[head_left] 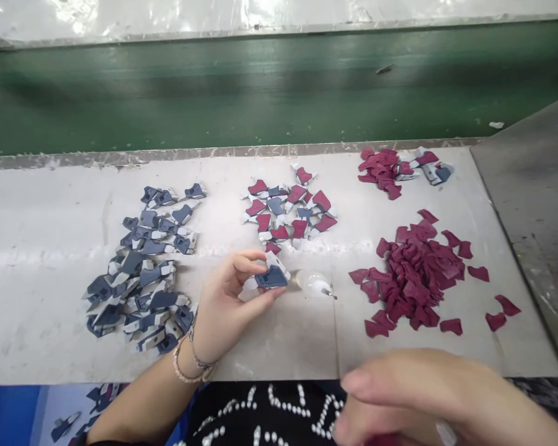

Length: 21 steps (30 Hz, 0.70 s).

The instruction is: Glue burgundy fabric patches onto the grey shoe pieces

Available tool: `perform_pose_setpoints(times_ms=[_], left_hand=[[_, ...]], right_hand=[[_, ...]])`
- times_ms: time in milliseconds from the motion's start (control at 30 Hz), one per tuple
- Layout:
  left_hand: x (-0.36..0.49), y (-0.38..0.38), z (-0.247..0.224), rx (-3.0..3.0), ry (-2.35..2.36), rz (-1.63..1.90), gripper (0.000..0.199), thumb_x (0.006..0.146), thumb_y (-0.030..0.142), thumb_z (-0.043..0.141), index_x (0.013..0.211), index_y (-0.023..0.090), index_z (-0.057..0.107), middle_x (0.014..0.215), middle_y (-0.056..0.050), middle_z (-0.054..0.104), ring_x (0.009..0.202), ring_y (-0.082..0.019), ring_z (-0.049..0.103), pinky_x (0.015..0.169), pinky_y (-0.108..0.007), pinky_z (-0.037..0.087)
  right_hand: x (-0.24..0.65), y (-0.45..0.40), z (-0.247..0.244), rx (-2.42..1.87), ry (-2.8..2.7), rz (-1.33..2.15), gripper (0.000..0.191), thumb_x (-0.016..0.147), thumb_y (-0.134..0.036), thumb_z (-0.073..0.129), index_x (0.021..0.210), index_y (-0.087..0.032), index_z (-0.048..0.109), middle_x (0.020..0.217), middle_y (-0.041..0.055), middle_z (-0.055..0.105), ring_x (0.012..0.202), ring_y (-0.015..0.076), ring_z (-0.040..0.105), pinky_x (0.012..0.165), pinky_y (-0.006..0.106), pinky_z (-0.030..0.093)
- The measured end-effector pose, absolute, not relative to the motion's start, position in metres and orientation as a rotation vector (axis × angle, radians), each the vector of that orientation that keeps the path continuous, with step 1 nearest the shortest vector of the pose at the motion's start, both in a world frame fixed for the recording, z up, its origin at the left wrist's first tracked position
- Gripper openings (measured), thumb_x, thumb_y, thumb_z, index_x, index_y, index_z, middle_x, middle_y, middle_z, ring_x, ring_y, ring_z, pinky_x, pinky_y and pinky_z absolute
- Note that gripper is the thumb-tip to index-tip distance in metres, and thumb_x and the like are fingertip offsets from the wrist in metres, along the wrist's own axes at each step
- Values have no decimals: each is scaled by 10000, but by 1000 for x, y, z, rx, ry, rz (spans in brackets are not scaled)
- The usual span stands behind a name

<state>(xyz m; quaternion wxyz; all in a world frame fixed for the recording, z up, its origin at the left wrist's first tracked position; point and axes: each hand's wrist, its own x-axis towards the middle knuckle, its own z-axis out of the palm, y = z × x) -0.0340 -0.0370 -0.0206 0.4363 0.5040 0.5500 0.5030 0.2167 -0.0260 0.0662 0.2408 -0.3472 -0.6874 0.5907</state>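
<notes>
My left hand pinches a small dark blue and white plastic part between thumb and fingers, its blue recessed face up. Just right of it lies a small translucent squeeze bottle with a thin metal tip. My right hand is low in the foreground, blurred and curled; a bit of a maroon piece shows under its fingers, mostly hidden. A heap of flat maroon pieces lies beyond that hand. On the left is a pile of blue and white parts.
Parts topped with maroon are grouped at centre back. A smaller maroon cluster with a few blue and white parts lies at back right. A green strip runs behind the table, and a metal panel borders the right. More parts lie below the table's front edge.
</notes>
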Motion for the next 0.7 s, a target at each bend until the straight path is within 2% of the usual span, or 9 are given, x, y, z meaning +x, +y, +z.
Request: perform_pose_setpoints(times_ms=[67, 167, 200, 333, 467, 600, 700], left_hand=[[-33, -38, -19, 1299, 1344, 1235, 264, 768, 114, 769, 935, 216, 591, 1113, -46, 637, 1009, -154, 679, 868, -266, 612], [-30, -32, -18, 1339, 1409, 1206, 228, 787, 140, 754, 934, 211, 594, 1090, -48, 641, 1017, -164, 670, 893, -297, 610], [-29, -28, -17, 1354, 1437, 1199, 216, 793, 153, 749, 938, 208, 598, 1087, -53, 644, 1029, -175, 666, 907, -319, 607], [-21, -6, -12, 1420, 1487, 1231, 181, 803, 178, 736, 947, 204, 630, 1066, -64, 653, 1070, -207, 648, 949, -388, 595], [-12, 13, -15, 1408, 1420, 1330, 192, 771, 149, 751, 920, 199, 641, 1032, -60, 646, 1040, -201, 651, 913, -375, 610], [-6, 16, -27, 1383, 1367, 1392, 192, 769, 140, 750, 914, 193, 635, 1008, -60, 641, 1012, -194, 651, 848, -350, 626], [-5, 11, -31, 1398, 1319, 1390, 216, 769, 102, 742, 929, 193, 632, 1010, -50, 633, 990, -174, 648, 845, -325, 622]], right_hand=[[223, -27, 60, -945, -1820, 1728, 427, 877, -190, 707, 1206, -447, 612, 857, -46, 777, 712, 183, 748, 654, 260, 657], [227, 0, 46, -1198, -1668, 1636, 101, 870, -255, 720, 938, -329, 718, 861, 5, 768, 758, 184, 743, 648, 259, 642], [226, 13, 42, -1296, -1616, 1575, 42, 848, -289, 749, 881, -292, 723, 816, 12, 762, 713, 171, 732, 606, 239, 624], [206, 61, 32, -1261, -1510, 1759, 145, 839, -344, 760, 863, -212, 704, 728, 21, 752, 659, 141, 704, 615, 231, 587], [184, 79, 30, -1127, -1440, 1931, 206, 814, -333, 781, 857, -185, 645, 723, 25, 756, 679, 141, 711, 659, 253, 588], [179, 76, 20, -1140, -1377, 1941, 270, 770, -360, 809, 770, -189, 600, 712, 29, 747, 660, 149, 703, 628, 276, 585], [180, 74, 12, -1162, -1351, 1951, 265, 744, -335, 830, 732, -185, 612, 691, 7, 718, 617, 118, 653, 593, 245, 552]])
